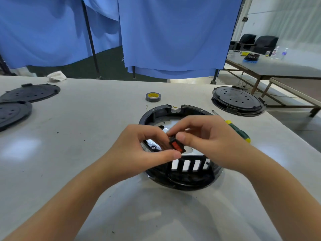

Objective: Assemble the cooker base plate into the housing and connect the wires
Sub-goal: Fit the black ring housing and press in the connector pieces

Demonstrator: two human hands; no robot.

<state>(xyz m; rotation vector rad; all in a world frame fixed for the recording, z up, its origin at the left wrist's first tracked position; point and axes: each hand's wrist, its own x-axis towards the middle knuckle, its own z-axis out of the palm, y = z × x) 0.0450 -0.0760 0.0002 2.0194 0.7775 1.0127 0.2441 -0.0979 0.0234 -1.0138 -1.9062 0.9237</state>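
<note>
Both hands are working over the round black housing (180, 173) on the table (86, 136): left hand (137, 150) and right hand (205, 141) pinching a small black-and-red part (177, 145), possibly a switch; wires hidden.

Bare desk (90, 136) lies open left of the housing (180, 178). On its right the screwdriver (238, 131) lies close, and the tape roll (153, 97) sits just beyond its far rim.
</note>
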